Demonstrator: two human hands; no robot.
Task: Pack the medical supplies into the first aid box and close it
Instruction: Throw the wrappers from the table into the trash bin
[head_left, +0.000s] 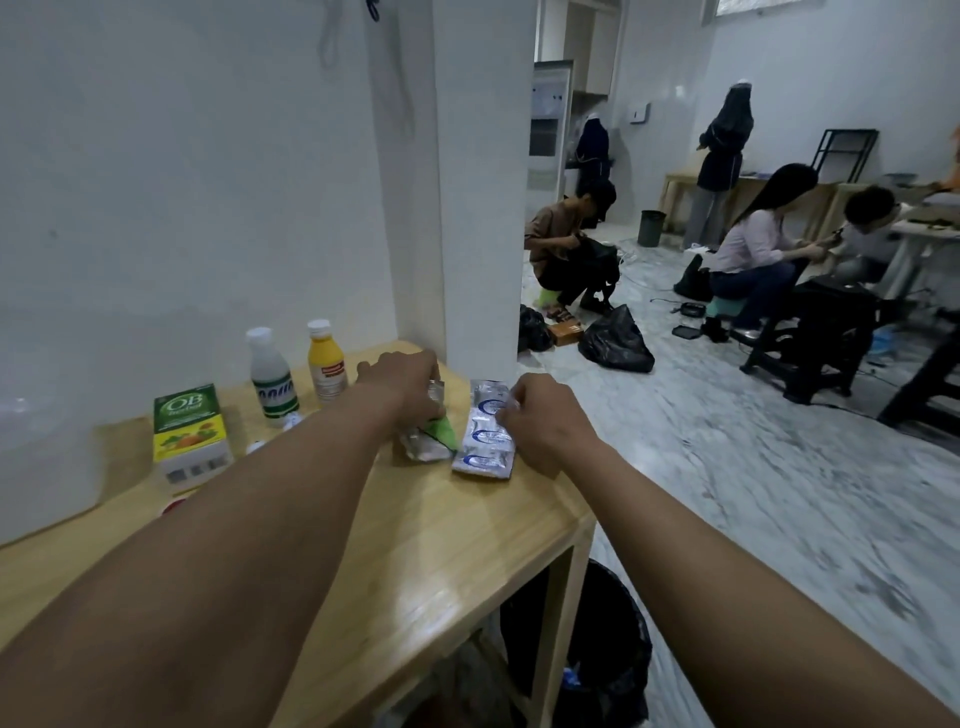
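On the wooden table (441, 545) my left hand (408, 387) grips a silver-and-green foil pill strip (431, 439). Just to its right, my right hand (543, 415) pinches the edge of a silver-and-blue blister strip (485, 434) lying flat. Behind them stand a clear white-capped bottle (270, 379) and a yellow bottle (326, 364). A green and yellow medicine carton (189, 431) stands at the left. A translucent white box (41, 457), blurred, fills the far left; whether it is open I cannot tell.
The table's right edge drops off close to the blister strip. A black-lined bin (605, 654) sits on the floor beside the table leg. A white wall and pillar (483, 208) rise behind. Several people sit or stand across the marble floor.
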